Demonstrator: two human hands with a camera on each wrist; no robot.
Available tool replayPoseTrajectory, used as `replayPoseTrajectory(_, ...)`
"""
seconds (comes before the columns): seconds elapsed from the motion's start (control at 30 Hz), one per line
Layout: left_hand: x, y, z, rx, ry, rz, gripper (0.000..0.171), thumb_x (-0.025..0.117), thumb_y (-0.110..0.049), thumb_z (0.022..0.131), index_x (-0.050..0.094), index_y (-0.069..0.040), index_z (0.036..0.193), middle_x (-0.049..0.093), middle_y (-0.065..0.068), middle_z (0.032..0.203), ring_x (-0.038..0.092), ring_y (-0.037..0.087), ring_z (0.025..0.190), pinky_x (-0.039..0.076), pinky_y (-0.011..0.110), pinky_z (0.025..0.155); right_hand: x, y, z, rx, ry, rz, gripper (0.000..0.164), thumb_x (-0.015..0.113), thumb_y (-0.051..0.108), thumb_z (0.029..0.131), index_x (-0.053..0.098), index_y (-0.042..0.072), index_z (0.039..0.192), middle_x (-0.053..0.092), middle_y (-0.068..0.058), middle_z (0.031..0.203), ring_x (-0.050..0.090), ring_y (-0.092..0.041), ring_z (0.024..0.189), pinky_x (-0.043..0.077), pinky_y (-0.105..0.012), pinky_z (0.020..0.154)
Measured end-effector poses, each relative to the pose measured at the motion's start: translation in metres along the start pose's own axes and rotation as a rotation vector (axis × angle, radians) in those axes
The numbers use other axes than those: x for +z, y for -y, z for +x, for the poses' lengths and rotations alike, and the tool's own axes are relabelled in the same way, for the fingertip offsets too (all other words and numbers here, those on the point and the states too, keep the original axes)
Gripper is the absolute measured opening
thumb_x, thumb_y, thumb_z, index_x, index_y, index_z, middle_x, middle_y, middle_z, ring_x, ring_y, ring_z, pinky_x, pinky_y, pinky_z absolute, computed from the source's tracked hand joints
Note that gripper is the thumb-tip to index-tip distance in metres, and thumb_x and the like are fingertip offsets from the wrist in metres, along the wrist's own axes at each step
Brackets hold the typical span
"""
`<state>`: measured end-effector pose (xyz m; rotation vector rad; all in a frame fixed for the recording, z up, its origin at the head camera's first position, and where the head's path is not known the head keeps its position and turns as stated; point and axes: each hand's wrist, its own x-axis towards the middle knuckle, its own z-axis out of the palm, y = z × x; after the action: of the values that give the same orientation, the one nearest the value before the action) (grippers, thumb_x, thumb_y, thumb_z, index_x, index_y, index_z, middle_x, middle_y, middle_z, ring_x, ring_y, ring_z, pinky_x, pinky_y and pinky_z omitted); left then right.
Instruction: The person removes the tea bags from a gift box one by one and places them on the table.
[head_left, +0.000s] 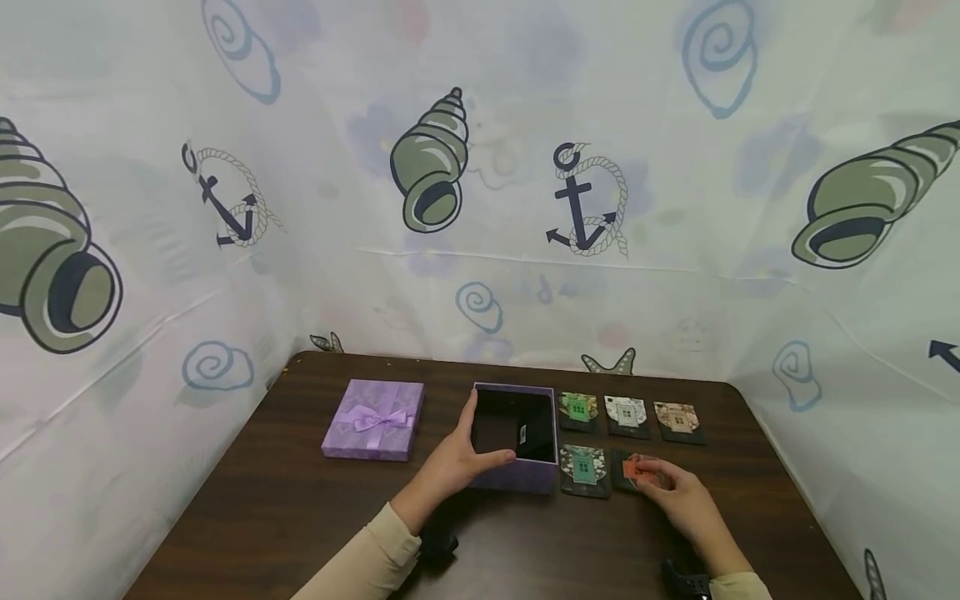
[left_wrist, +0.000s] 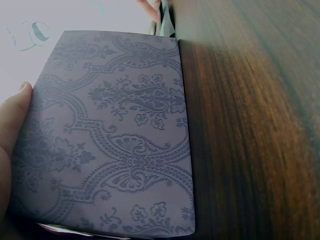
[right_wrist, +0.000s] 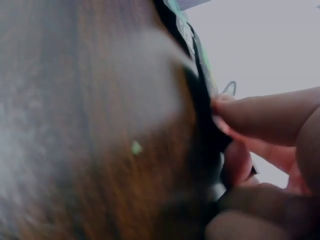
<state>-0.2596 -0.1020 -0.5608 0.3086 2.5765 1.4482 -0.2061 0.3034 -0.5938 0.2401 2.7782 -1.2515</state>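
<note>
An open purple box (head_left: 517,477) with a dark inside stands mid-table. My left hand (head_left: 450,462) grips its front left corner, fingers along the left side and thumb over the front rim. The box's patterned outer wall (left_wrist: 110,135) fills much of the left wrist view, with the thumb at its left edge. To the right of the box, my right hand (head_left: 678,496) pinches a small dark square packet (head_left: 622,475) with an orange label, partly hidden by the fingers. Close beside it lies a packet with a teal label (head_left: 583,471).
The purple lid (head_left: 375,421) with a bow lies left of the box. Behind the near packets is a row with green (head_left: 577,411), white (head_left: 627,415) and tan (head_left: 678,421) labels. A printed cloth (head_left: 510,292) surrounds the brown table (head_left: 247,500) at back and sides.
</note>
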Motion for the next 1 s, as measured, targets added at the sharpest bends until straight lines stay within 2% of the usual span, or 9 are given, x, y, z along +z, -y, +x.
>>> replayPoseTrajectory(0.07, 0.0, 0.001, 0.0, -0.001, -0.003, 0.003, 0.133, 0.085, -0.075, 0.081, -0.003, -0.042, 0.176, 0.03, 0.019, 0.179, 0.055, 0.051, 0.147, 0.046, 0.073, 0.114, -0.002, 0.003, -0.001, -0.003, 0.004, -0.058, 0.053, 0.077, 0.046, 0.102, 0.072, 0.014, 0.144, 0.058, -0.028, 0.158, 0.058, -0.053, 0.139, 0.051, -0.068, 0.106)
replayPoseTrajectory(0.23, -0.002, 0.002, 0.001, 0.003, -0.003, 0.003, 0.133, 0.084, -0.075, 0.081, -0.004, -0.043, 0.175, 0.029, 0.019, 0.179, 0.055, 0.051, 0.147, 0.046, 0.072, 0.114, -0.004, 0.009, -0.002, 0.017, 0.01, -0.125, 0.05, 0.08, 0.04, 0.1, 0.074, 0.015, 0.143, 0.061, -0.03, 0.153, 0.062, -0.053, 0.133, 0.053, -0.067, 0.101)
replayPoseTrajectory(0.6, -0.002, 0.003, 0.0, 0.005, -0.011, 0.016, 0.134, 0.084, -0.077, 0.081, -0.002, -0.039, 0.177, 0.034, 0.022, 0.176, 0.058, 0.051, 0.144, 0.048, 0.072, 0.112, -0.003, 0.008, -0.003, -0.022, 0.007, -0.142, 0.045, 0.079, 0.032, 0.101, 0.074, 0.018, 0.144, 0.056, -0.03, 0.158, 0.058, -0.056, 0.138, 0.051, -0.073, 0.103)
replayPoseTrajectory(0.7, -0.001, 0.003, 0.0, 0.012, -0.014, 0.021, 0.134, 0.084, -0.077, 0.081, -0.002, -0.039, 0.177, 0.035, 0.023, 0.175, 0.058, 0.051, 0.143, 0.048, 0.071, 0.112, -0.004, 0.004, -0.002, -0.044, -0.004, -0.1, 0.045, 0.079, 0.032, 0.101, 0.074, 0.017, 0.144, 0.057, -0.029, 0.158, 0.058, -0.055, 0.14, 0.051, -0.071, 0.106)
replayPoseTrajectory(0.8, 0.0, 0.003, 0.001, 0.015, -0.014, 0.021, 0.134, 0.084, -0.077, 0.081, -0.002, -0.04, 0.176, 0.035, 0.023, 0.175, 0.058, 0.051, 0.144, 0.048, 0.071, 0.112, -0.004, -0.002, -0.001, -0.046, 0.001, 0.009, 0.045, 0.078, 0.032, 0.102, 0.074, 0.014, 0.144, 0.057, -0.026, 0.159, 0.051, -0.054, 0.148, 0.047, -0.071, 0.113)
replayPoseTrajectory(0.93, 0.001, 0.003, 0.001, 0.013, -0.011, 0.015, 0.134, 0.085, -0.075, 0.081, -0.002, -0.04, 0.176, 0.034, 0.023, 0.176, 0.057, 0.051, 0.145, 0.047, 0.072, 0.113, -0.006, -0.007, -0.001, 0.015, 0.024, 0.128, 0.048, 0.078, 0.038, 0.102, 0.074, 0.013, 0.143, 0.051, -0.025, 0.165, 0.04, -0.055, 0.155, 0.04, -0.073, 0.12)
replayPoseTrajectory(1.0, 0.001, 0.003, 0.002, 0.012, -0.008, 0.011, 0.133, 0.085, -0.074, 0.082, -0.003, -0.041, 0.176, 0.034, 0.023, 0.176, 0.057, 0.051, 0.144, 0.047, 0.072, 0.113, -0.007, -0.007, -0.001, 0.039, 0.035, 0.137, 0.05, 0.079, 0.041, 0.101, 0.074, 0.014, 0.143, 0.046, -0.026, 0.168, 0.038, -0.057, 0.155, 0.039, -0.074, 0.12)
